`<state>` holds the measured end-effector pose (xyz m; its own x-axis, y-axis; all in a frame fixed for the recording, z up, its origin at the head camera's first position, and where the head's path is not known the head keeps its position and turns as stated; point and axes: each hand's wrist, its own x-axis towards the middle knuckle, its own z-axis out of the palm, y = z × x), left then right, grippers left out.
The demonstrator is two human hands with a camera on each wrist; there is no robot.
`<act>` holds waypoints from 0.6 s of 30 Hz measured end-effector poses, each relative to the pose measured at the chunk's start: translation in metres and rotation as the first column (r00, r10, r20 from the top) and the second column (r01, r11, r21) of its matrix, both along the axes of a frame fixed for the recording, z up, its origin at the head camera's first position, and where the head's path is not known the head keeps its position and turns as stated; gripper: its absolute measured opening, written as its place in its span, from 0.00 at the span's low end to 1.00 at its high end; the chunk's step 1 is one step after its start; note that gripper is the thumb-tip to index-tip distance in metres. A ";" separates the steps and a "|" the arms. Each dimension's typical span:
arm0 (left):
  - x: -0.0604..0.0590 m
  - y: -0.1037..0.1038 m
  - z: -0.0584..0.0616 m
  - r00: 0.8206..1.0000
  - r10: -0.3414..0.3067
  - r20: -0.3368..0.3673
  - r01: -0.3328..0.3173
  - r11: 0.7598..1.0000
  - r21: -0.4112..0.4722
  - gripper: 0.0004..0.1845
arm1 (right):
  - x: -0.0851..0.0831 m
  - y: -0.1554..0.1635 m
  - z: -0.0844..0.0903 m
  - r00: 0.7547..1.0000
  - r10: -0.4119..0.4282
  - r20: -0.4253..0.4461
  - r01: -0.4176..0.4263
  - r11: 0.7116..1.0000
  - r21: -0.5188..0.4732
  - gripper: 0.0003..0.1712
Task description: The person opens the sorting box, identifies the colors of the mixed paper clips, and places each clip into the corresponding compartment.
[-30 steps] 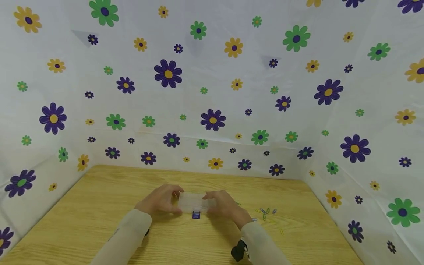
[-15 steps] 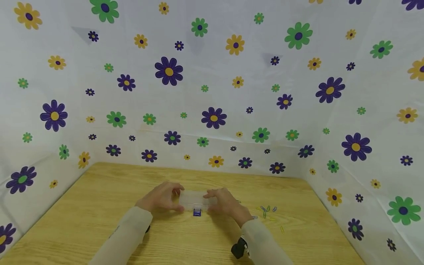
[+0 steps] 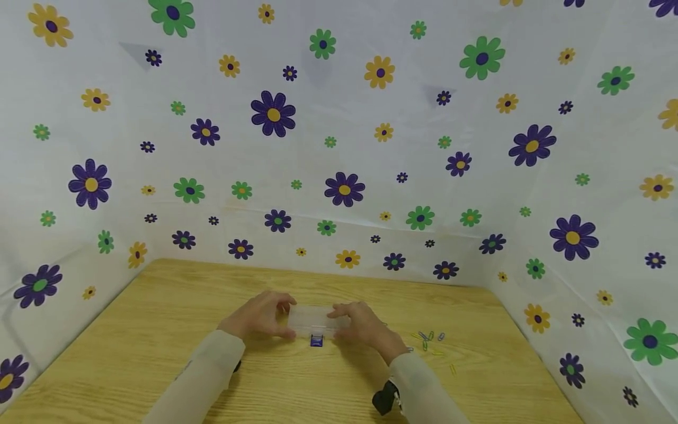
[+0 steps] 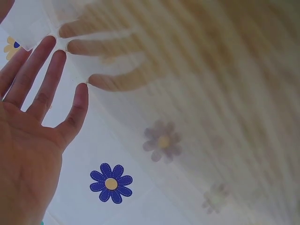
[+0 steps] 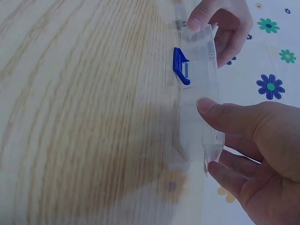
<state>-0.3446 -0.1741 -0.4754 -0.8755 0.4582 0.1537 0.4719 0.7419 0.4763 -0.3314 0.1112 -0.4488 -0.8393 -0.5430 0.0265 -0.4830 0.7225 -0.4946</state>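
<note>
Two hands are gripping one clear plastic box [image 3: 316,321] low in the centre of the head frame, where it is sitting on the wooden table [image 3: 159,330] with its blue latch [image 3: 316,340] facing the bottom edge. The left hand [image 3: 261,316] is pinching its left end and the right hand [image 3: 364,324] is curling thumb and fingers round its right end (clearest in the right wrist view). Coloured paper clips [image 3: 430,340] are lying scattered to the right, near the flowered backdrop [image 3: 339,135].
</note>
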 end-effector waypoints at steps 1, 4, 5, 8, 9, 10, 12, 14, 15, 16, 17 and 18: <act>0.000 0.000 0.001 1.000 0.003 0.003 -0.003 1.000 0.001 0.41 | 0.000 0.001 0.001 1.000 -0.001 0.009 0.002 1.000 -0.009 0.22; 0.001 0.000 0.002 1.000 0.002 0.010 -0.002 1.000 0.010 0.42 | 0.000 0.002 0.003 1.000 0.011 0.027 -0.010 1.000 -0.028 0.21; 0.002 0.000 0.003 1.000 -0.001 0.010 0.001 1.000 0.013 0.42 | 0.000 0.003 0.004 0.999 0.019 0.033 -0.018 0.999 -0.035 0.21; 0.002 -0.001 0.002 1.000 -0.005 0.003 0.005 1.000 0.010 0.42 | -0.001 0.006 0.006 0.997 0.060 0.049 -0.057 0.997 -0.049 0.20; 0.002 -0.001 0.001 1.000 -0.009 0.001 0.009 1.000 0.008 0.42 | -0.001 0.007 0.007 0.996 0.079 0.048 -0.077 0.995 -0.056 0.20; 0.002 -0.002 0.001 1.000 -0.014 -0.006 0.014 1.000 0.004 0.42 | -0.002 0.009 0.007 0.994 0.096 0.049 -0.093 0.994 -0.062 0.20; 0.002 -0.002 0.000 1.000 -0.018 -0.005 0.018 1.000 0.002 0.43 | -0.003 0.012 0.009 0.991 0.128 0.043 -0.124 0.989 -0.075 0.19; 0.003 -0.001 0.000 1.000 -0.019 -0.004 0.019 1.000 0.006 0.43 | -0.004 0.014 0.010 0.986 0.165 0.011 -0.164 0.983 -0.082 0.19; 0.003 -0.001 0.000 1.000 -0.017 0.000 0.017 1.000 0.011 0.43 | -0.005 0.015 0.011 0.984 0.176 -0.002 -0.175 0.981 -0.084 0.19; 0.004 -0.001 0.000 1.000 -0.016 0.001 0.016 1.000 0.013 0.44 | -0.005 0.015 0.012 0.984 0.180 -0.013 -0.180 0.980 -0.087 0.19; 0.004 -0.001 0.001 1.000 -0.016 0.003 0.016 1.000 0.016 0.44 | -0.006 0.016 0.013 0.983 0.182 -0.025 -0.183 0.979 -0.089 0.19; 0.005 -0.001 0.001 1.000 -0.018 0.005 0.017 1.000 0.019 0.44 | -0.006 0.016 0.013 0.982 0.183 -0.039 -0.186 0.978 -0.091 0.19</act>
